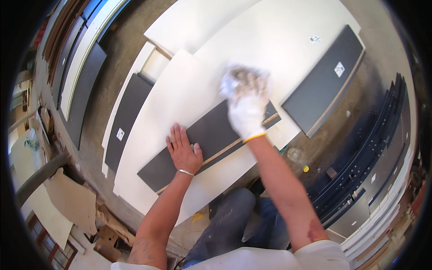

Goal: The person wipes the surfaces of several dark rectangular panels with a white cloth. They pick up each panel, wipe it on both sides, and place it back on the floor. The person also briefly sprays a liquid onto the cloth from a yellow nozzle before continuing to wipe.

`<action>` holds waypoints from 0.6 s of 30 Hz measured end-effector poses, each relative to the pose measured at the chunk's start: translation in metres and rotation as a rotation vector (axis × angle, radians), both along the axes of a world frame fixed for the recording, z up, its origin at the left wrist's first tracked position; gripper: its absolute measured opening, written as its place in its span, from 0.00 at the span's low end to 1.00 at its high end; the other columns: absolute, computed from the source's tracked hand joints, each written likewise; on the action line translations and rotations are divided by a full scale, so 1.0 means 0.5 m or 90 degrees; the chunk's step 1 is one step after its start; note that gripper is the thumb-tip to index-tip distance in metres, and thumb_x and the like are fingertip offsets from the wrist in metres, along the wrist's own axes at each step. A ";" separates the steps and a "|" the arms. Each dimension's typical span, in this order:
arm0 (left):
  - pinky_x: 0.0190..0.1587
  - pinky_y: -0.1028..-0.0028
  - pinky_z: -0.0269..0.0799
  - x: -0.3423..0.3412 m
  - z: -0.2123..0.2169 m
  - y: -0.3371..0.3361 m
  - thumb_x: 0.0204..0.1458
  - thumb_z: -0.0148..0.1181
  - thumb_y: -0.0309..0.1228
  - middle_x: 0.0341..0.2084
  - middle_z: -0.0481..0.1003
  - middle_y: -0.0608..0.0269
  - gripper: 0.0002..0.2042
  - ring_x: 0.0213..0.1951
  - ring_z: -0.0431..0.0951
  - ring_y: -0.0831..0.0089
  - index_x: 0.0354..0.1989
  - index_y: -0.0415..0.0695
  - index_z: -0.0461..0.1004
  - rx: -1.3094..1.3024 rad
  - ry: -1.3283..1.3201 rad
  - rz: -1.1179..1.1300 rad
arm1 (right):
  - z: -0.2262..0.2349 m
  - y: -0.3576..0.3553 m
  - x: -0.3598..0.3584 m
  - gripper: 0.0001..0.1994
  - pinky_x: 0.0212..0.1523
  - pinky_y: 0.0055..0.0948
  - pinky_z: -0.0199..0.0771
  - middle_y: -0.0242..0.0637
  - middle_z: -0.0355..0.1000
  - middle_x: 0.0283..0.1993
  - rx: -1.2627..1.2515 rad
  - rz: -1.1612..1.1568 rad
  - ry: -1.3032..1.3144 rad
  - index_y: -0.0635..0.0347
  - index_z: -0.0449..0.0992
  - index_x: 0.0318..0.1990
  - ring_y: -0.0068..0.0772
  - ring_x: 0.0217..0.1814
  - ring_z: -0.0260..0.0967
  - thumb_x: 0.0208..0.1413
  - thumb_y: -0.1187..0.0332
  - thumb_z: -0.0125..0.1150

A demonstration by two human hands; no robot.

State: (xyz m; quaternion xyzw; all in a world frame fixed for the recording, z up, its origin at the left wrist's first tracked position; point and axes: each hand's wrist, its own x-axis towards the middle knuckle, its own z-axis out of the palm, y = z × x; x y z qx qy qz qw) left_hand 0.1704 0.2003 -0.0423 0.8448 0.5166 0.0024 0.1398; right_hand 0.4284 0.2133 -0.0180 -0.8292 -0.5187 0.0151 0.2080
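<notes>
A long dark grey panel (209,127) with a raw particleboard edge lies slantwise on a large white board (279,54). My bare left hand (184,150) rests flat on the panel toward its near left end, fingers stretched out. On my right hand (247,108) is a white work glove with a yellow cuff and dark-stained fingers. It holds a crumpled white cloth (230,82) at the panel's far right end, slightly blurred. The cloth reaches past the panel over the white board, and the glove hides part of both cloth and panel.
Another dark panel (324,83) with a label lies on the white board at the right. A labelled dark panel (126,121) sits to the left. Stacked dark strips (360,157) stand on the right floor, and leaning boards (87,58) at the far left. Cardboard (72,198) lies lower left.
</notes>
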 end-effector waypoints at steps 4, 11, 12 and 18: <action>0.80 0.45 0.31 -0.002 -0.004 -0.007 0.55 0.57 0.36 0.80 0.49 0.41 0.41 0.82 0.42 0.49 0.77 0.32 0.52 0.011 0.005 -0.001 | 0.047 -0.051 -0.031 0.29 0.84 0.61 0.32 0.51 0.72 0.69 -0.109 0.182 0.122 0.64 0.74 0.66 0.48 0.78 0.61 0.56 0.63 0.62; 0.80 0.48 0.30 0.003 -0.005 -0.007 0.61 0.53 0.38 0.81 0.46 0.44 0.39 0.82 0.41 0.52 0.79 0.33 0.49 0.048 0.010 -0.003 | -0.027 -0.086 0.017 0.25 0.84 0.57 0.27 0.45 0.71 0.72 -0.056 0.049 -0.074 0.58 0.75 0.67 0.47 0.80 0.57 0.64 0.63 0.54; 0.80 0.48 0.30 0.001 -0.008 -0.006 0.61 0.53 0.38 0.81 0.46 0.44 0.39 0.82 0.41 0.52 0.79 0.33 0.49 0.051 -0.007 -0.007 | -0.047 -0.116 0.013 0.24 0.85 0.56 0.25 0.45 0.71 0.71 -0.040 0.126 -0.057 0.56 0.76 0.66 0.47 0.81 0.57 0.64 0.63 0.54; 0.80 0.49 0.35 -0.013 -0.034 -0.018 0.62 0.53 0.37 0.79 0.49 0.42 0.37 0.81 0.44 0.50 0.77 0.31 0.52 0.142 -0.091 -0.024 | -0.045 -0.115 0.006 0.23 0.84 0.47 0.36 0.44 0.66 0.76 -0.027 -0.116 -0.177 0.46 0.76 0.67 0.46 0.83 0.54 0.68 0.58 0.52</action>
